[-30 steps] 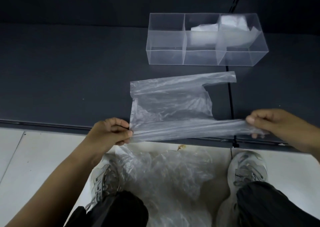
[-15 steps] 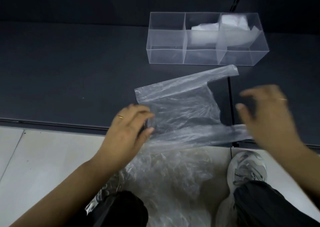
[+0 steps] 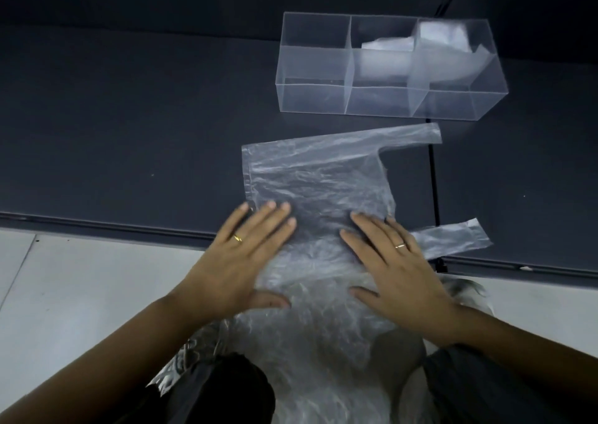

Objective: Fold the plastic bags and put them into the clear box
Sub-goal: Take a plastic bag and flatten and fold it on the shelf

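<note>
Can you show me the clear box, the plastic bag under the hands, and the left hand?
clear box (image 3: 312,98): head view, front wall of its left compartment.
plastic bag (image 3: 323,177): head view, crinkled flat middle.
left hand (image 3: 239,262): head view, back of the hand.

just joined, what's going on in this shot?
A person is smoothing a clear plastic bag flat on the dark mat. The left hand and right hand both press on its near part with straight fingers, and its handles point right. It is not folded yet. Beyond it stands the clear box, with folded bags in its middle and right compartments. A crumpled pile of bags lies by the person's legs.
</note>
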`<action>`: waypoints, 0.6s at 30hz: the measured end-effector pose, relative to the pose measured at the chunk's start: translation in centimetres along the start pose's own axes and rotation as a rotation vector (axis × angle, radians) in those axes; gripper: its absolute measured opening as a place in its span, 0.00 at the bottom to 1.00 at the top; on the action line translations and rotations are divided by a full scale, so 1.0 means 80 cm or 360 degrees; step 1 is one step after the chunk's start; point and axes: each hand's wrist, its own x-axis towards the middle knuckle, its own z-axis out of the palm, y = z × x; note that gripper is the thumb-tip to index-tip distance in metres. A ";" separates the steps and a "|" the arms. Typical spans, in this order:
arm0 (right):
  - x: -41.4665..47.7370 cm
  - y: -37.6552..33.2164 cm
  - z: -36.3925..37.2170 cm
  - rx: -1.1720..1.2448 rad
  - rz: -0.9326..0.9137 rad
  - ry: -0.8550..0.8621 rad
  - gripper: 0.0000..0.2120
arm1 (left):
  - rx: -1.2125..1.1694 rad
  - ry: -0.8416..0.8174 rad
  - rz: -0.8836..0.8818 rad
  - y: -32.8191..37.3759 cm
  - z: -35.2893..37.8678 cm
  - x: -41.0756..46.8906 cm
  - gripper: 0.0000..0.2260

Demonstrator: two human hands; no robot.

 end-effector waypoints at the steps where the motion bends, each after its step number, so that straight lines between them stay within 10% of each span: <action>1: -0.004 0.002 0.001 0.0032 0.0031 0.0128 0.33 | 0.0053 -0.0035 0.0117 0.006 0.002 -0.006 0.40; 8: -0.008 0.018 -0.027 0.0381 0.0063 0.0420 0.11 | -0.0378 0.0513 0.0061 0.025 -0.019 -0.015 0.14; 14: -0.028 0.092 -0.096 0.1202 0.0656 -0.0183 0.05 | -0.1770 0.0155 -0.0793 0.007 -0.079 0.003 0.07; 18: -0.020 0.152 -0.125 0.1545 0.0778 -0.0243 0.09 | -0.2060 -0.0034 -0.1054 -0.036 -0.092 0.020 0.11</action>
